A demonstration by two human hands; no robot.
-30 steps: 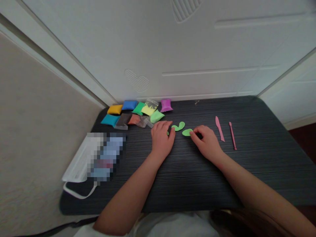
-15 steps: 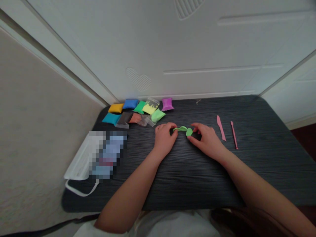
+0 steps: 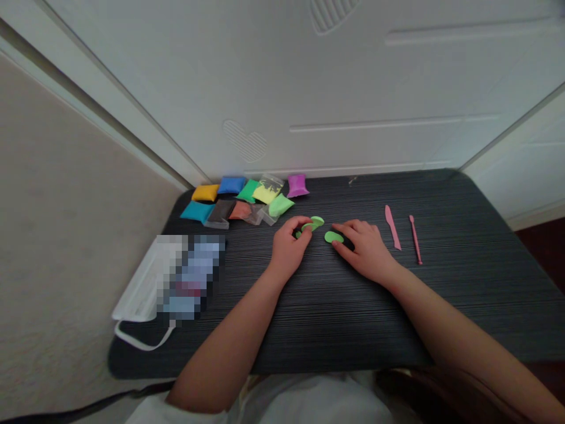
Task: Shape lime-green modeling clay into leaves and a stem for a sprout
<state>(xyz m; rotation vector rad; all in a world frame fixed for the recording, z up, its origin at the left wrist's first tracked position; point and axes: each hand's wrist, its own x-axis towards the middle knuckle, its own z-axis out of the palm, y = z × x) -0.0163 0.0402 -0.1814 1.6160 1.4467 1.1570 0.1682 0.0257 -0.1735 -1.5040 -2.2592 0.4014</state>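
My left hand (image 3: 288, 247) pinches a flat piece of light green clay (image 3: 312, 224) between thumb and fingers, just above the dark table (image 3: 335, 306). A second flat green clay oval (image 3: 333, 237) lies on the table to its right. My right hand (image 3: 364, 250) rests beside that oval, fingers stretched low over the table, fingertips touching its right edge.
Several small bags of coloured clay (image 3: 247, 200) lie at the back left. A pink plastic knife (image 3: 392, 227) and a thin pink modelling stick (image 3: 415, 239) lie to the right. A white face mask and a blurred packet (image 3: 176, 277) sit at the left edge. White panelled doors stand behind.
Half a second ago both hands held the green pieces together. Now they are apart: the left hand keeps one piece, and the other lies on the table by the right hand.
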